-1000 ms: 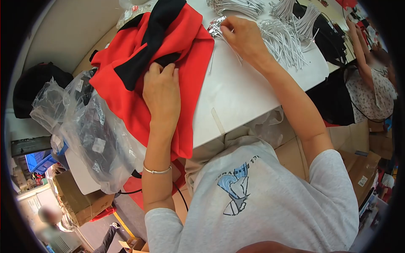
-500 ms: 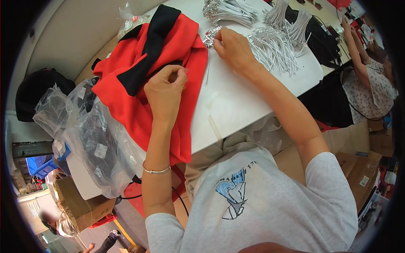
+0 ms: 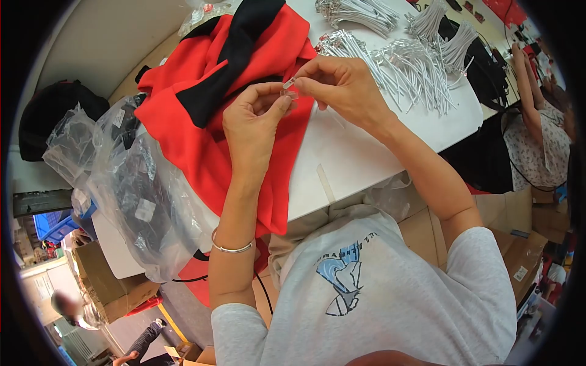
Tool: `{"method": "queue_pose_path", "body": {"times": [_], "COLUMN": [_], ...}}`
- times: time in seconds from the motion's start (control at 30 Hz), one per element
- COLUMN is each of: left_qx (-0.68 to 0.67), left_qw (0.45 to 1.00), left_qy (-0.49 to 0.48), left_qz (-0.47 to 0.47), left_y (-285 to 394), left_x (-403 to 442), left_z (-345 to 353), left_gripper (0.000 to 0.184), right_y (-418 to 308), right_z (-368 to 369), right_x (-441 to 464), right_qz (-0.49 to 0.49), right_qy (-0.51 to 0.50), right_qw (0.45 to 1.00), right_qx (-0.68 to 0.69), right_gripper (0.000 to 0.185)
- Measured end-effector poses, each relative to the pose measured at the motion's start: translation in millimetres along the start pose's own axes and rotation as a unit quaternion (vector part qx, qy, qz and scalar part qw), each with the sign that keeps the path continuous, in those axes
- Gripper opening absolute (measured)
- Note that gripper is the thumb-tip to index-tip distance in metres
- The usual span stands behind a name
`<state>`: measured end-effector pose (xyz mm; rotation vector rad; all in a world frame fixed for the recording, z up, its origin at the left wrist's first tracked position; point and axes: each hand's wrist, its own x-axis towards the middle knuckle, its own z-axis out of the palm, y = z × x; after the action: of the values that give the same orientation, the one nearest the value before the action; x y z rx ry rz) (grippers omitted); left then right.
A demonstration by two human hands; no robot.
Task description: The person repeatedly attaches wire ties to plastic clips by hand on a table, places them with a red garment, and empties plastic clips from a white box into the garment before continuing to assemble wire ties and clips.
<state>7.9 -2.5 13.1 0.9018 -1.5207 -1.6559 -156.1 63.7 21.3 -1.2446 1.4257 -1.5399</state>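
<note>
Slippage worries us most: the clear piece (image 3: pixel 293 95) is tiny, and a loose pinch could let it drop into the folds of the cloth (image 3: pixel 162 116), where we might struggle to find it. Misalignment is our second concern; if the pale tip (image 3: pixel 289 83) were pressed against it at a slant, either could bend or be knocked from the fingers. Our own fingertips also crowd the spot, so judging the angle by eye looks hard.

We have the left hand (image 3: pixel 253 119) pinched on the clear piece, between thumb and forefinger, and the right hand (image 3: pixel 345 85) pinched on the pale tip just beside it. The hands are close together; whether the two parts touch, we cannot tell. Both sit above the cloth's edge, with the cables (image 3: pixel 415 73) on the table (image 3: pixel 348 161) beyond our right hand.
</note>
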Motion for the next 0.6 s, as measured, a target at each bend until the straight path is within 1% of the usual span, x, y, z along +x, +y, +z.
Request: {"method": "queue_pose_path", "body": {"times": [0.13,0.27,0.3,0.43,0.47,0.6], "left_qx": [0.004,0.007,0.007,-0.033,-0.033,-0.134], "left_qw": [1.0,1.0,1.0,0.999,0.999,0.99], "left_qy": [-0.006,-0.005,-0.005,0.011,0.011,0.025], "left_qz": [0.003,0.008,0.008,0.018,0.019,-0.048], "left_y": [1.5,2.2,1.2,-2.7,-2.1,1.1], "left_x": [0.7,-0.4,-0.7,-1.2,-1.3,-2.4], "left_z": [-0.5,0.3,0.5,0.6,1.3,4.7], "left_gripper": [0.02,0.02,0.02,0.021,0.021,0.021], "right_y": [2.3,3.5,4.2,7.4,6.9,4.3], "right_z": [3.8,3.6,3.0,1.4,1.7,4.6], "right_x": [-0.2,-2.4,-3.1,-4.3,-4.1,-3.1], "right_qz": [-0.019,-0.042,-0.042,-0.062,-0.063,-0.031], "right_qy": [-0.001,0.002,0.002,-0.035,-0.035,0.032], "right_qw": [0.999,0.992,0.992,0.981,0.981,0.997], "right_qx": [-0.035,-0.12,-0.12,-0.18,-0.18,-0.063], "right_gripper": [0.006,0.006,0.006,0.005,0.005,0.005]}}
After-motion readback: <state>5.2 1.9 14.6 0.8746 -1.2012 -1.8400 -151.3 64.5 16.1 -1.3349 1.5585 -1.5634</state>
